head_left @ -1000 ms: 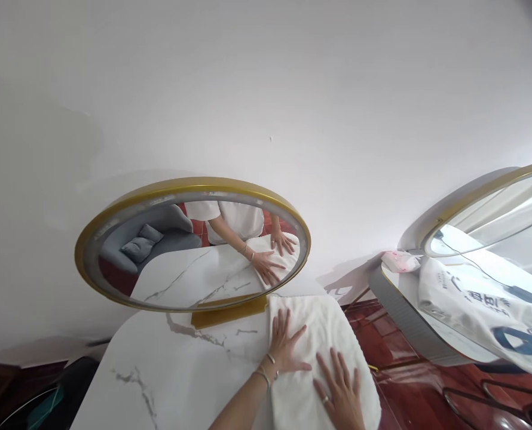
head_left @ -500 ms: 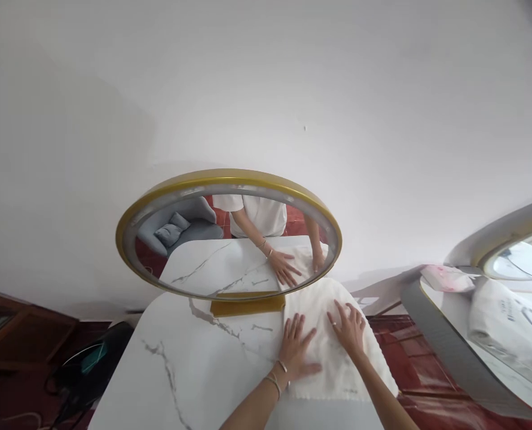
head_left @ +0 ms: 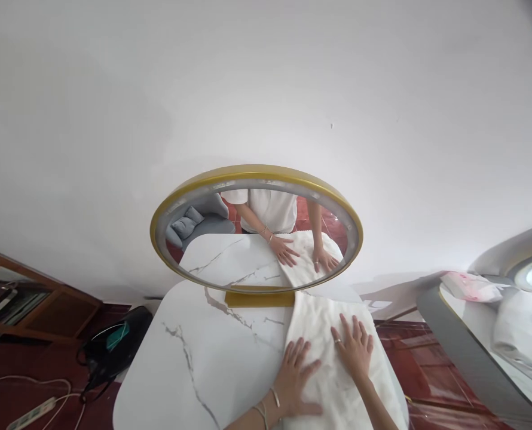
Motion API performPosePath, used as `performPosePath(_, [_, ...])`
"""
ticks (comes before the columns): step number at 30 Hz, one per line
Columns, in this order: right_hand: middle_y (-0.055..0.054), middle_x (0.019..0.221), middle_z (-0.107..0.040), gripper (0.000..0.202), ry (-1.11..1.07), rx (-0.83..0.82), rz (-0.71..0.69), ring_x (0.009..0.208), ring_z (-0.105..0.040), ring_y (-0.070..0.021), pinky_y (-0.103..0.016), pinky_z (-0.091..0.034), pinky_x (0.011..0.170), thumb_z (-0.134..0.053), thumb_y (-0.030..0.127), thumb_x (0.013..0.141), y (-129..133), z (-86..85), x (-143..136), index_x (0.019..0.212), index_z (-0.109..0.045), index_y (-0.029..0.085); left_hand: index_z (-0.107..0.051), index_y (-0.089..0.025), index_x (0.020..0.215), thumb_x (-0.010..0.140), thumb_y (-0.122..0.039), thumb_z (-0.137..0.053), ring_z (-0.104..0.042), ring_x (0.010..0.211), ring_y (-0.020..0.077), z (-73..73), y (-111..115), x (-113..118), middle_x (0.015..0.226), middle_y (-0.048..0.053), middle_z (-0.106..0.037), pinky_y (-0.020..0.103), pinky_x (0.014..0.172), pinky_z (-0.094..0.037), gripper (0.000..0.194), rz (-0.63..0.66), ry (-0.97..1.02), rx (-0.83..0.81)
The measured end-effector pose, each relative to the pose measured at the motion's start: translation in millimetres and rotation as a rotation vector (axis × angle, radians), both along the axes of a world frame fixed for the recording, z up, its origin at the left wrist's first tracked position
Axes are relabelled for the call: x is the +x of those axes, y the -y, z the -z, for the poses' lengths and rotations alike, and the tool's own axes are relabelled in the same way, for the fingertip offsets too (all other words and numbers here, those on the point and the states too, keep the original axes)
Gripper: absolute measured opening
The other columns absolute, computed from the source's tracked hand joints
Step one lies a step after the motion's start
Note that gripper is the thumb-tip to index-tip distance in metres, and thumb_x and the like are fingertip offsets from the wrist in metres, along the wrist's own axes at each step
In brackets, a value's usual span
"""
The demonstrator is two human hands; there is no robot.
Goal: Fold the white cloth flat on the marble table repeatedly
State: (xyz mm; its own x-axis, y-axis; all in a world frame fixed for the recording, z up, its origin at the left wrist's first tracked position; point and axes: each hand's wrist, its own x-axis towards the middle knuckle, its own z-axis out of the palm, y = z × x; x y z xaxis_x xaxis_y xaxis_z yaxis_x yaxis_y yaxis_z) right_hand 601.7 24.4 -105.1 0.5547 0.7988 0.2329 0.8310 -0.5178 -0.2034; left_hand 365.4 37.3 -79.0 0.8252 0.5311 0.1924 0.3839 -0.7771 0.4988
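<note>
A white cloth (head_left: 322, 322) lies spread over the right side of a white marble-patterned table (head_left: 158, 370). My left hand (head_left: 295, 379), with bracelets on its wrist, rests on the cloth's left part, fingers spread. Farther right and slightly farther from me, my right hand (head_left: 354, 349) lies flat on the same cloth with fingers apart and a ring on one finger. Neither hand grips anything. Small wrinkles show in the cloth around both hands.
Behind the table stands an oval gold-rimmed mirror (head_left: 257, 174) on a gold base (head_left: 259, 298). At right, another table (head_left: 454, 340) holds a pink-and-white packet (head_left: 470, 286) and a white bag (head_left: 523, 328). A black bag (head_left: 109, 352) and power strip (head_left: 33, 415) are at left.
The view has shifted left, and the cloth's far edge now sits closer to me, away from the mirror. Both hands have come nearer with it, still spread on the cloth.
</note>
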Motion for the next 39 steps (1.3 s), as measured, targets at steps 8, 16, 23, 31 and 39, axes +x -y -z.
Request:
performPosePath(8, [-0.006,0.147,-0.035,0.059,-0.023,-0.044,-0.094,0.133,-0.029,-0.0296,-0.060,-0.019,0.106,-0.012,0.045,0.091,-9.7,-10.7,-75.7,0.133,-0.049,0.026,-0.025,-0.036,0.145,0.072,-0.074,-0.054,-0.011,0.143,0.0349,-15.3,0.2,-68.6,0.158,0.003,-0.006,0.060,0.113,-0.015,0.087,0.023,-0.078,-0.089])
performPosePath(16, [-0.001,0.152,-0.028,0.050,0.023,-0.221,-0.280,0.139,-0.018,-0.0313,-0.066,-0.011,0.106,-0.024,0.042,0.093,-40.6,-17.0,-153.1,0.140,-0.039,0.036,-0.026,-0.036,0.144,0.069,-0.071,-0.060,-0.011,0.142,0.0372,-24.8,0.4,-138.9,0.157,0.005,-0.008,0.062,0.111,-0.017,0.090,-0.110,-0.202,-0.107])
performPosePath(23, [-0.002,0.155,-0.020,0.054,0.014,-0.313,-0.320,0.141,-0.013,-0.0340,-0.067,-0.003,0.106,-0.024,0.050,0.092,-57.9,-21.0,-218.1,0.144,-0.027,0.037,-0.033,-0.036,0.141,0.072,-0.067,-0.060,-0.016,0.141,0.0360,-24.4,-3.9,-197.5,0.157,0.003,-0.012,0.058,0.112,-0.019,0.081,-0.226,-0.225,-0.069])
performPosePath(31, [-0.002,0.156,-0.018,0.052,-0.026,-0.308,-0.255,0.142,-0.010,-0.0331,-0.071,-0.002,0.103,-0.023,0.045,0.093,-55.1,-25.6,-212.8,0.144,-0.026,0.037,-0.024,-0.036,0.146,0.077,-0.034,-0.061,-0.010,0.142,0.0377,-16.6,20.8,-159.9,0.157,0.004,-0.005,0.064,0.110,-0.015,0.078,-0.315,-0.192,0.037])
performPosePath(39, [-0.005,0.154,-0.024,0.054,-0.009,-0.174,-0.152,0.143,-0.010,-0.0282,-0.064,-0.012,0.107,-0.016,0.044,0.093,-19.3,-12.9,-154.3,0.142,-0.035,0.030,-0.029,-0.038,0.143,0.089,-0.045,-0.049,-0.017,0.142,0.0301,-21.0,14.6,-121.8,0.157,-0.001,-0.010,0.053,0.114,-0.018,0.058,-0.200,-0.106,0.153])
